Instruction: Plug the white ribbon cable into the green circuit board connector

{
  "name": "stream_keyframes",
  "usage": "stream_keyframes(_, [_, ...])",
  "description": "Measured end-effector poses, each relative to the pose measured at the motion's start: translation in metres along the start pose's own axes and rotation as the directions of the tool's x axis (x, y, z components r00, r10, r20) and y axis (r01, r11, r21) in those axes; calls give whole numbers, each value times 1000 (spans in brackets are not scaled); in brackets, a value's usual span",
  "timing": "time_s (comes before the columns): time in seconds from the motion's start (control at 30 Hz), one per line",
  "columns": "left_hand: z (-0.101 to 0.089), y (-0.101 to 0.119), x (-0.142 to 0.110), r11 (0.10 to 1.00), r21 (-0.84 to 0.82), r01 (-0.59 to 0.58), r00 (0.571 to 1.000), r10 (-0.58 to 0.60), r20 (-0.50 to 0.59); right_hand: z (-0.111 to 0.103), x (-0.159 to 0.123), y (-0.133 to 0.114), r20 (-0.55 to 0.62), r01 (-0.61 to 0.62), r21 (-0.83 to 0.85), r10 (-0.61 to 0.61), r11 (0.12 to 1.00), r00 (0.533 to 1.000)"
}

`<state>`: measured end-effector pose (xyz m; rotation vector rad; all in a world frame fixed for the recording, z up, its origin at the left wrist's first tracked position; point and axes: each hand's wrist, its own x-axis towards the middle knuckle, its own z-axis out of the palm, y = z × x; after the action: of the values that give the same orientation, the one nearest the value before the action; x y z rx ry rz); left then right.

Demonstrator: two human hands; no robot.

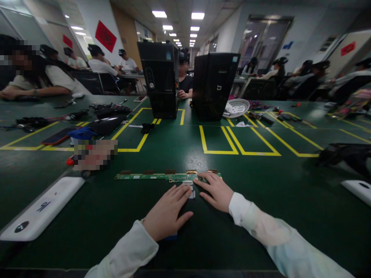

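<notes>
A long, narrow green circuit board (pixel 150 176) lies flat on the dark green table (pixel 261 200) in front of me. My right hand (pixel 216 191) rests with fingers stretched out, its fingertips on the board's right end. My left hand (pixel 168 210) lies flat on the table just short of the board, fingers extended toward a small white connector piece (pixel 189 187) at the board's edge. Neither hand grips anything that I can see. A bit of blue shows under my left wrist; I cannot make out what it is.
A white device (pixel 40 210) lies at the near left, another white one (pixel 358 189) at the right edge. Two black computer towers (pixel 160 79) (pixel 214 85) stand at the far side, beside a white basket (pixel 237 107). Yellow tape lines (pixel 240 144) mark the table. Tools, cables and a phone (pixel 56 137) lie left; people sit around.
</notes>
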<state>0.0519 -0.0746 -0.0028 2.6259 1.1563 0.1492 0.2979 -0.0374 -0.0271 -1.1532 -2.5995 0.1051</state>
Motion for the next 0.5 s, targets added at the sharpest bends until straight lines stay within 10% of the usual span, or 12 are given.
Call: stream_keyframes(0.5, [-9, -4, -1, 998, -63, -3, 999, 0, -51, 3, 0, 2, 2, -7, -2, 7, 1000, 1000])
